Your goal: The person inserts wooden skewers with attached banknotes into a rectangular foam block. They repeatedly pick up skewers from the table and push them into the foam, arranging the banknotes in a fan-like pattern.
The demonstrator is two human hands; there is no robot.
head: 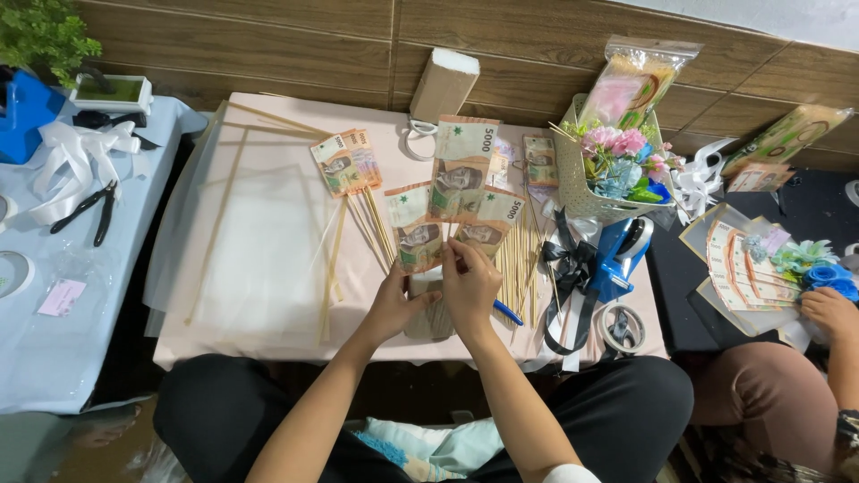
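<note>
Holding fan of banknotes on sticks (458, 201) upright over pink table (268, 268), near front edge. Left hand (395, 304) closed round stick bundle at base; right hand (470, 284) pinching sticks just beside it, fingers curled shut. Loose wooden skewers (517, 268) lying right of hands. Tape dispenser (622, 255), flower basket (595, 179) further right. Another person's hand (828, 311) on separate banknote bouquet (743, 264).

Paper banknotes (461, 179) matt; wooden sticks (514, 268) bare; black ribbon (565, 259) satiny; plastic basket (582, 179).

co-worker's hand (830, 313) cut off at right edge, green plant (45, 34) cropped top-left
</note>
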